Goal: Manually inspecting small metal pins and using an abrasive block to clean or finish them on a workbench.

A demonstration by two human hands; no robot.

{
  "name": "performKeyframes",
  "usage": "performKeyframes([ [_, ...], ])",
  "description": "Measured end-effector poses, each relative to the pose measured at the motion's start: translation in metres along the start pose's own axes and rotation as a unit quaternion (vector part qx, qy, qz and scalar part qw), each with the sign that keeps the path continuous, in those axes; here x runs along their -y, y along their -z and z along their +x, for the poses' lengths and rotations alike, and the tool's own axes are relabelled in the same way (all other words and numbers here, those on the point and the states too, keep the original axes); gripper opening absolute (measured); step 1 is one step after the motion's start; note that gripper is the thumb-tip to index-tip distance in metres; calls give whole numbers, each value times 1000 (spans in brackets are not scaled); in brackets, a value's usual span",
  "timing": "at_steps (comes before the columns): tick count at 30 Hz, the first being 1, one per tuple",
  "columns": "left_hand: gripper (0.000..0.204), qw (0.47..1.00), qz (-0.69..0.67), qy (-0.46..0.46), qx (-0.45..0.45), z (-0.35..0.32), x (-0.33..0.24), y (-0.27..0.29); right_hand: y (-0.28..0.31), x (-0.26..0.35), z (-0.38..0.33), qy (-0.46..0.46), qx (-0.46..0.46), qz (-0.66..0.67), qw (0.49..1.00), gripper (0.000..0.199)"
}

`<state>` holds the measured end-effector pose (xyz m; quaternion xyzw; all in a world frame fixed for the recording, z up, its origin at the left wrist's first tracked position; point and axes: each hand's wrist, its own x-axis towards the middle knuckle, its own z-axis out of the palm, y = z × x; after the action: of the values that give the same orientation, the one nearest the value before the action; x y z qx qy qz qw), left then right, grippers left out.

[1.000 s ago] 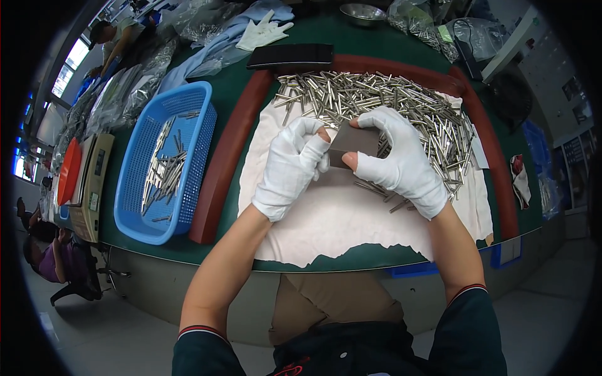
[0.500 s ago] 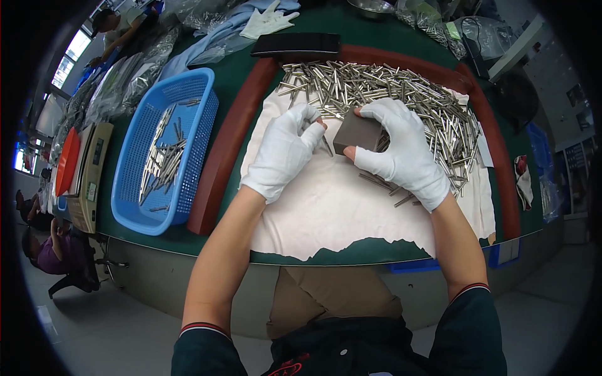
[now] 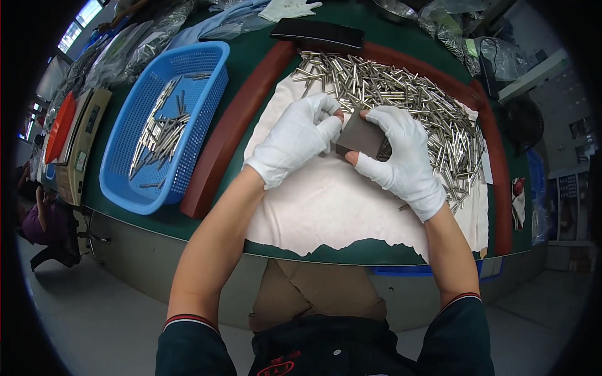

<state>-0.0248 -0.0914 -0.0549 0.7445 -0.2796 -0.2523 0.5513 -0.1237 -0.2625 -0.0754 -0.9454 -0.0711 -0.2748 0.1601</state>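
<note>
My right hand [image 3: 404,156], in a white glove with bare fingertips, grips a dark grey-brown rectangular block [image 3: 360,135] between thumb and fingers. My left hand [image 3: 301,136], gloved likewise, is closed in a pinch at the block's left side. A slim metal pin [image 3: 327,151] shows under its fingers, mostly hidden. Beyond and to the right of both hands, a large heap of shiny metal pins [image 3: 401,88] lies on a pale pink cloth [image 3: 320,213]. A few pins lie partly under my right hand.
Dark red padded bars [image 3: 241,125] border the cloth. Left of them stands a blue plastic basket [image 3: 116,169] with some pins inside; further left is a scale [image 3: 84,141] with an orange-red tray [image 3: 59,128]. A black flat device [image 3: 316,32] lies behind the heap. Plastic bags [image 3: 144,53] fill the back left.
The whole view has shifted slightly. My left hand has come closer to the block, its fingertips now near the block's edge. My right hand still grips the block.
</note>
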Motion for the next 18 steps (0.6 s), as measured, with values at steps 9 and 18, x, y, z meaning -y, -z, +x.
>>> performKeyframes([
  [9,13,1000,7,7,-7,1,3,4,13,-4,6,-50,1,87,995,56],
  [18,12,982,147,-98,-73,4,18,5,6,0,5,1,48,75,996,62],
])
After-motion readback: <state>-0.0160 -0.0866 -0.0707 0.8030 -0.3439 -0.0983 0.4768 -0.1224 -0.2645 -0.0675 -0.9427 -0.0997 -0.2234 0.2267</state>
